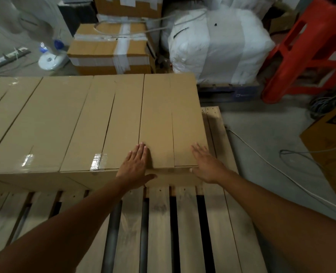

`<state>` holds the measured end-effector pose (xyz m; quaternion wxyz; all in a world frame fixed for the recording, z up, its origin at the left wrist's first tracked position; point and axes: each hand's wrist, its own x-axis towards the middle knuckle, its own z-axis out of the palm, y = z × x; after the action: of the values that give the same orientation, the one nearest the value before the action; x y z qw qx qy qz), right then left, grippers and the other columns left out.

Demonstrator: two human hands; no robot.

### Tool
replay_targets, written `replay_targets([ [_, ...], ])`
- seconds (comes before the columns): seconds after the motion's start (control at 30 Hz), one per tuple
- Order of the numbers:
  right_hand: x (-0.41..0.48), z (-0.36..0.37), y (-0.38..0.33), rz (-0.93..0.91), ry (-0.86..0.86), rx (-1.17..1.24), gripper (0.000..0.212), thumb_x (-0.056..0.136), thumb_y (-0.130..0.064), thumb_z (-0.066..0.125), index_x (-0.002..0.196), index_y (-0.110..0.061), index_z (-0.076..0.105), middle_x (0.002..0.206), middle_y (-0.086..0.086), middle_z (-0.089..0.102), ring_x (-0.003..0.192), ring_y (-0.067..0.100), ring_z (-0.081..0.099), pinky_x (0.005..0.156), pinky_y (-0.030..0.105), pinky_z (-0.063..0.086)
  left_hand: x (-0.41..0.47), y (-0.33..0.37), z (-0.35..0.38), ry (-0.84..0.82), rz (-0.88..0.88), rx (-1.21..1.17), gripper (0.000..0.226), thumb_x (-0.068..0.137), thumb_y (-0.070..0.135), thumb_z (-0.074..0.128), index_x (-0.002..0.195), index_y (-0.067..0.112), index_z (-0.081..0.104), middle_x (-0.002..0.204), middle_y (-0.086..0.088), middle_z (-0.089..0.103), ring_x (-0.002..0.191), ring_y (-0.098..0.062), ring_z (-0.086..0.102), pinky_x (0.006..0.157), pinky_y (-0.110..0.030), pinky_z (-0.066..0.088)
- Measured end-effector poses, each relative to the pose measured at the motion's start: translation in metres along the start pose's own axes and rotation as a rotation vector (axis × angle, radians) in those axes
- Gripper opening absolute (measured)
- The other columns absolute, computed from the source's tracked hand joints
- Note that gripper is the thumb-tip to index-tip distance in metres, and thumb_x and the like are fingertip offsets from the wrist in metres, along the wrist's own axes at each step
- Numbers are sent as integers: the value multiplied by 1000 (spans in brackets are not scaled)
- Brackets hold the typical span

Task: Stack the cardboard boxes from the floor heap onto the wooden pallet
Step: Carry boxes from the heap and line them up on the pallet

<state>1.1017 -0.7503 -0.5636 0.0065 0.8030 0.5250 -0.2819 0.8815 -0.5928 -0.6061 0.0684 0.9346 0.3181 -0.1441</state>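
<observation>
A row of plain brown cardboard boxes stands side by side on the far half of the wooden pallet (184, 223). The rightmost box (169, 115) has untaped top flaps, while its left neighbour (102, 125) carries clear tape at the near edge. My left hand (135, 166) lies flat on top at the near left corner of the rightmost box, fingers straight, thumb over the front edge. My right hand (206, 164) lies open on its near right corner, fingers spread along the top.
Behind the row stand taped cardboard boxes (108, 50) and a white wrapped bale (218, 46). A red plastic stool (309, 48) is at the right, a white fan base (51, 61) at the left. Cables (281, 168) and a yellow-brown box (328, 146) lie on the floor at the right.
</observation>
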Motion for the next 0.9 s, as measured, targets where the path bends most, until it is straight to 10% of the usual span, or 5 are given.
replay_targets([
  [0.43,-186,-172,-131,-13,497,592,87,95,-48,59,161,-28,5,168,-5,11,151,15,19,117,36,24,-141,34,-248,532,-47,-422,91,94,70,31,159,17,-3,166,0,-11,153,-13,-9,121,-34,8],
  [0.9,-489,-265,-281,-110,697,747,91,82,-67,53,159,-34,17,163,-6,28,147,11,31,116,48,37,-437,48,-419,739,14,-657,86,95,69,33,159,14,17,168,2,7,153,-4,-1,118,-41,17],
])
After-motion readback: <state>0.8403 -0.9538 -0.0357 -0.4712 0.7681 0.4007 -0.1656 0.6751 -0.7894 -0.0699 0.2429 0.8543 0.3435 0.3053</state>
